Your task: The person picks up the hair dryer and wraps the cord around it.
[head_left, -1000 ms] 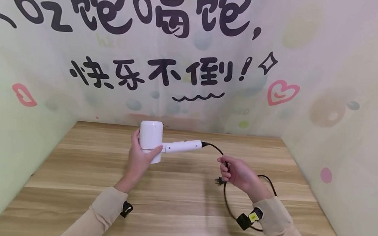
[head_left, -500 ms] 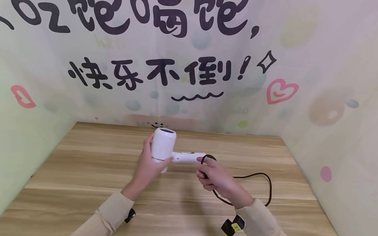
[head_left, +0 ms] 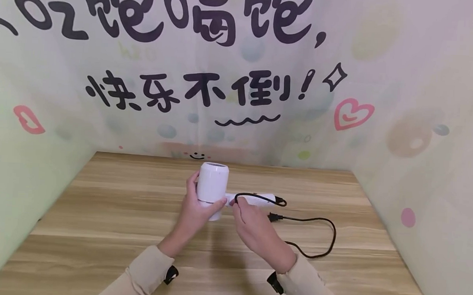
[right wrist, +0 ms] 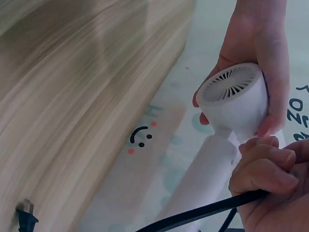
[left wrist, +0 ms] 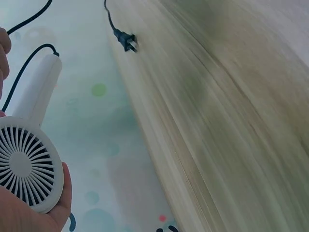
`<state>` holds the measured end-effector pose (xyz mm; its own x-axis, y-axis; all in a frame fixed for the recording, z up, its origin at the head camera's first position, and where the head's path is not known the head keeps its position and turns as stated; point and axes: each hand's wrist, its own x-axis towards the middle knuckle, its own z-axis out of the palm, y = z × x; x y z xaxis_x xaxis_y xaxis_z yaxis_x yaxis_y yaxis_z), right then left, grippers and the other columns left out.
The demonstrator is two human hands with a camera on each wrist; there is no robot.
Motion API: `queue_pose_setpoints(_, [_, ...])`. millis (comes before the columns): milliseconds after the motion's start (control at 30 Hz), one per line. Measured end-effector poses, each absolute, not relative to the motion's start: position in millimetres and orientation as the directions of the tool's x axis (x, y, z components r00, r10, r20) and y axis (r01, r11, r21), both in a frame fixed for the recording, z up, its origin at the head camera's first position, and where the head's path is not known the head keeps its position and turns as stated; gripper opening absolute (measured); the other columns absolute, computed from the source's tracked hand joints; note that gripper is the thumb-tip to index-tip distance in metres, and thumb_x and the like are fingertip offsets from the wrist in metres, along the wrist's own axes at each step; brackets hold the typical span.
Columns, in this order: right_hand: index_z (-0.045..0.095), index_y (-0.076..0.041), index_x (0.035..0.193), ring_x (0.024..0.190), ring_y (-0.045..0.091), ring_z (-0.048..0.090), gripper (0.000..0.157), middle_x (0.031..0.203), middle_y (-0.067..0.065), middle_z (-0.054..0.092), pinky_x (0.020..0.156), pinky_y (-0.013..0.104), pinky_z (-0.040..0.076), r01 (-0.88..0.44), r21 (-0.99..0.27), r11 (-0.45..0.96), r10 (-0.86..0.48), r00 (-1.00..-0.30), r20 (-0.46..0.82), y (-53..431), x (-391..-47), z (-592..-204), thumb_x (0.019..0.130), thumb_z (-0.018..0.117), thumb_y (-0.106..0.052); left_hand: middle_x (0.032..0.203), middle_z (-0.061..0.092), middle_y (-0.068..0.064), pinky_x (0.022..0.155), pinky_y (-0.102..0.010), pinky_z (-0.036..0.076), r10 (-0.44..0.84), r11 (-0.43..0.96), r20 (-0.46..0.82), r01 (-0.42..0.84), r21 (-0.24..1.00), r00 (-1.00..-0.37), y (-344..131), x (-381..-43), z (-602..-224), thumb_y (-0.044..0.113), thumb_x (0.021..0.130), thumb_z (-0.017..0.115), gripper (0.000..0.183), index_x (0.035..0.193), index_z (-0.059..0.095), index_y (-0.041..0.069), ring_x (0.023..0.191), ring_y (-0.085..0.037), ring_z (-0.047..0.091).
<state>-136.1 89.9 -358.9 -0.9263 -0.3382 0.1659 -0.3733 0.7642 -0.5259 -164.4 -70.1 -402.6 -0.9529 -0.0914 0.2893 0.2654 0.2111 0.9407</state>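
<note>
A white hair dryer [head_left: 213, 184] is held up over the table, its barrel upright and its handle [head_left: 263, 200] pointing right. My left hand [head_left: 194, 211] grips the barrel, thumb across the near side. In the left wrist view the slotted vent [left wrist: 21, 164] shows at one end. My right hand [head_left: 254, 227], fingers curled, holds the black power cord [right wrist: 207, 212] beside the handle, close to the barrel. From the handle's end the cord loops back to that hand. Its plug [head_left: 274, 217] hangs at the right, past the right hand.
The wood-grain table [head_left: 118, 230] meets a printed backdrop [head_left: 237, 138] with black lettering at the back. Similar panels stand at the left and right sides. A slack loop of the cord trails to the right of my right wrist.
The hair dryer and left hand have shifted right and slightly nearer. The right hand has moved left along the handle, drawing the cord back towards the barrel.
</note>
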Motion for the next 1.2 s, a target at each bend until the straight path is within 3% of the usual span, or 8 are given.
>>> queue_pose_setpoints(133, [0.046, -0.009, 0.083, 0.052, 0.014, 0.038, 0.021, 0.057, -0.002, 0.036, 0.048, 0.025, 0.034, -0.445, -0.480, 0.756, -0.368, -0.896, 0.250, 86.5, -134.2, -361.7, 0.100, 0.040, -0.020, 0.119, 0.052, -0.018, 0.080, -0.035, 0.049, -0.096, 0.147, 0.260, 0.244, 0.959, -0.961, -68.5, -162.4, -398.9, 0.012, 0.071, 0.079, 0.088, 0.139, 0.025, 0.013, 0.096, -0.028, 0.057])
queue_pose_setpoints(300, [0.052, -0.011, 0.079, 0.051, 0.011, 0.039, 0.020, 0.058, -0.003, 0.049, 0.047, 0.022, 0.034, -0.482, -0.438, 0.759, -0.341, -0.867, 0.362, 83.8, -132.4, -367.6, 0.096, 0.050, -0.021, 0.124, 0.046, -0.016, 0.083, -0.035, 0.048, -0.097, 0.034, 0.170, 0.168, 0.985, -0.981, -65.7, -158.3, -388.6, 0.010, 0.073, 0.077, 0.087, 0.141, 0.021, 0.013, 0.103, -0.028, 0.053])
queue_pose_setpoints(500, [0.056, -0.016, 0.066, 0.048, 0.006, 0.036, 0.029, 0.051, -0.012, 0.039, 0.045, 0.018, 0.030, -0.472, -0.468, 0.747, -0.277, -0.861, 0.427, 82.8, -130.4, -368.8, 0.092, 0.056, -0.028, 0.126, 0.044, -0.017, 0.080, -0.030, 0.049, -0.117, -0.131, 0.054, 0.069, 0.989, -0.992, -64.1, -153.6, -379.7, 0.005, 0.077, 0.071, 0.084, 0.142, 0.019, 0.014, 0.104, -0.024, 0.051])
queue_pose_setpoints(567, [0.060, -0.018, 0.063, 0.047, 0.004, 0.036, 0.033, 0.049, -0.013, 0.040, 0.045, 0.018, 0.031, -0.422, -0.559, 0.714, -0.238, -0.897, 0.373, 83.1, -130.6, -367.6, 0.092, 0.056, -0.034, 0.124, 0.045, -0.015, 0.079, -0.028, 0.049, -0.119, -0.190, 0.030, 0.052, 0.980, -0.992, -63.1, -152.0, -377.8, 0.006, 0.078, 0.068, 0.077, 0.140, 0.022, 0.012, 0.102, -0.021, 0.052])
queue_pose_setpoints(667, [0.065, -0.015, 0.063, 0.045, 0.005, 0.035, 0.042, 0.048, -0.010, 0.042, 0.043, 0.020, 0.028, -0.260, -0.767, 0.587, -0.196, -0.965, 0.177, 86.0, -133.9, -365.9, 0.091, 0.054, -0.044, 0.119, 0.047, -0.013, 0.080, -0.028, 0.049, -0.103, -0.276, 0.019, 0.047, 0.960, -0.994, -61.3, -150.3, -375.0, 0.006, 0.079, 0.065, 0.068, 0.135, 0.026, 0.009, 0.098, -0.017, 0.054])
queue_pose_setpoints(800, [0.062, -0.009, 0.073, 0.045, 0.009, 0.034, 0.037, 0.050, -0.004, 0.042, 0.042, 0.021, 0.027, -0.028, -0.931, 0.365, -0.199, -0.979, -0.049, 92.9, -141.9, -364.9, 0.085, 0.063, -0.044, 0.113, 0.049, -0.010, 0.079, -0.027, 0.049, -0.056, -0.345, 0.029, 0.047, 0.937, -0.998, -60.7, -149.1, -372.2, 0.004, 0.077, 0.063, 0.062, 0.130, 0.030, 0.006, 0.094, -0.014, 0.056])
queue_pose_setpoints(967, [0.057, -0.013, 0.095, 0.047, 0.010, 0.037, 0.028, 0.058, 0.000, 0.045, 0.046, 0.020, 0.030, -0.033, -0.965, 0.260, -0.273, -0.961, -0.041, 100.4, -149.2, -368.7, 0.081, 0.071, -0.033, 0.116, 0.049, -0.014, 0.079, -0.029, 0.050, 0.015, -0.315, 0.010, 0.005, 0.949, -1.000, -63.9, -149.1, -371.2, 0.004, 0.077, 0.063, 0.063, 0.131, 0.029, 0.006, 0.095, -0.016, 0.056])
queue_pose_setpoints(1200, [0.055, -0.013, 0.106, 0.051, 0.009, 0.041, 0.026, 0.072, 0.005, 0.059, 0.047, 0.020, 0.033, -0.128, -0.963, 0.237, -0.347, -0.937, 0.039, 105.0, -151.1, -374.8, 0.087, 0.065, -0.027, 0.123, 0.049, -0.013, 0.086, -0.031, 0.045, 0.078, -0.065, -0.019, -0.025, 0.998, -0.997, -67.5, -150.6, -372.1, 0.009, 0.072, 0.077, 0.082, 0.138, 0.028, 0.010, 0.103, -0.023, 0.052])
